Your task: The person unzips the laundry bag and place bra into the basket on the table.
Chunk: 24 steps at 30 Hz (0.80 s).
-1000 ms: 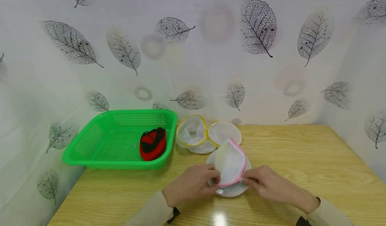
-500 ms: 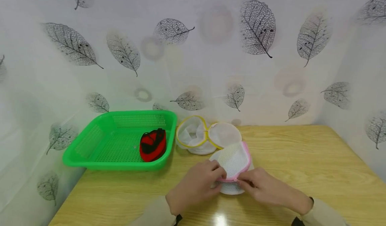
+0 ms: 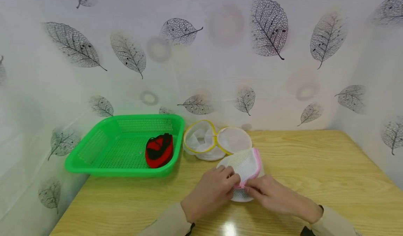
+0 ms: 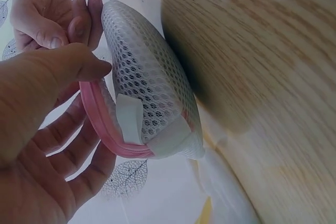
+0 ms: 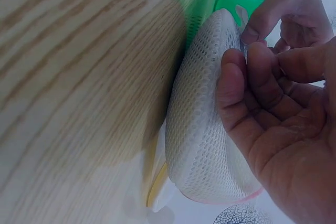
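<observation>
A white mesh laundry bag (image 3: pixel 244 164) with a pink zipper edge (image 4: pixel 97 114) rests on the wooden table in front of me. My left hand (image 3: pixel 212 190) pinches that pink edge between thumb and fingers. Close against it, my right hand (image 3: pixel 275 195) pinches the zipper at the bag's front, its fingertips hiding the pull. White fabric tabs (image 4: pixel 129 118) show on the bag's side in the left wrist view. In the right wrist view both hands meet at the top of the mesh, the right hand (image 5: pixel 283 124) nearer the camera.
Behind the bag lies another white mesh bag (image 3: pixel 234 140) with a yellow edge, spread open. A green plastic basket (image 3: pixel 126 173) at the left contains a red and black item (image 3: pixel 159 152). A leaf-patterned curtain (image 3: pixel 201 61) hangs behind the wooden table (image 3: pixel 315 166).
The right hand has moved left along the pink edge, while the left hand has shifted right towards it. The bag's raised pink-edged flap has tipped to the right.
</observation>
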Tool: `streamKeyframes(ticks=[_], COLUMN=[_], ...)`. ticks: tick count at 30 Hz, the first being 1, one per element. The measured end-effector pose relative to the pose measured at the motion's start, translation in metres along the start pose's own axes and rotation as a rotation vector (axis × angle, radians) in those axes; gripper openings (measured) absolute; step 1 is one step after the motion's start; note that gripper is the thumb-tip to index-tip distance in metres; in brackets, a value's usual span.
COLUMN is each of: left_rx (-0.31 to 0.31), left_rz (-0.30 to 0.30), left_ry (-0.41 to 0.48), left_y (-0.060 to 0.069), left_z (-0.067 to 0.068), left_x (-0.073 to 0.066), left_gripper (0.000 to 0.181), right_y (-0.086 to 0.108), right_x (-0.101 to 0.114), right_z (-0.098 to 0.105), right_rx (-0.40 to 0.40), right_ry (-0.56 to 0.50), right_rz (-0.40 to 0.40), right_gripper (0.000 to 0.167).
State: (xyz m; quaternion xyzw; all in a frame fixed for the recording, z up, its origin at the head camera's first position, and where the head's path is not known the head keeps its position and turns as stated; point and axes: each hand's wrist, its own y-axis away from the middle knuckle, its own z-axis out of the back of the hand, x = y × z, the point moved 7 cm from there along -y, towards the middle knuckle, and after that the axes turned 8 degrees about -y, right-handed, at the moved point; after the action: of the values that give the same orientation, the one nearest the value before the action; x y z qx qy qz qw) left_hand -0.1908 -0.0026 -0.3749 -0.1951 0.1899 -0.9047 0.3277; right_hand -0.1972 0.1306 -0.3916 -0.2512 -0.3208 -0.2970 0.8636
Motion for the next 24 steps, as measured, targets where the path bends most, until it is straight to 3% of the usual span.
streamKeyframes(ticks=[10, 16, 24], left_rx=[0.025, 0.059, 0.086], left_rz=[0.009, 0.004, -0.006], left_ry=[-0.012, 0.026, 0.079], left_y=[-0.001, -0.002, -0.004], left_z=[-0.002, -0.006, -0.011], left_x=[0.001, 0.002, 0.006], left_gripper=[0.021, 0.020, 0.019], right_y=[0.000, 0.000, 0.001], right_x=[-0.001, 0.000, 0.000], right_z=[-0.001, 0.002, 0.008], right_rx=[0.002, 0.002, -0.071], right_ry=[0.000, 0.011, 0.080], right_rz=[-0.004, -0.011, 0.042], right_gripper=[0.025, 0.022, 0.026])
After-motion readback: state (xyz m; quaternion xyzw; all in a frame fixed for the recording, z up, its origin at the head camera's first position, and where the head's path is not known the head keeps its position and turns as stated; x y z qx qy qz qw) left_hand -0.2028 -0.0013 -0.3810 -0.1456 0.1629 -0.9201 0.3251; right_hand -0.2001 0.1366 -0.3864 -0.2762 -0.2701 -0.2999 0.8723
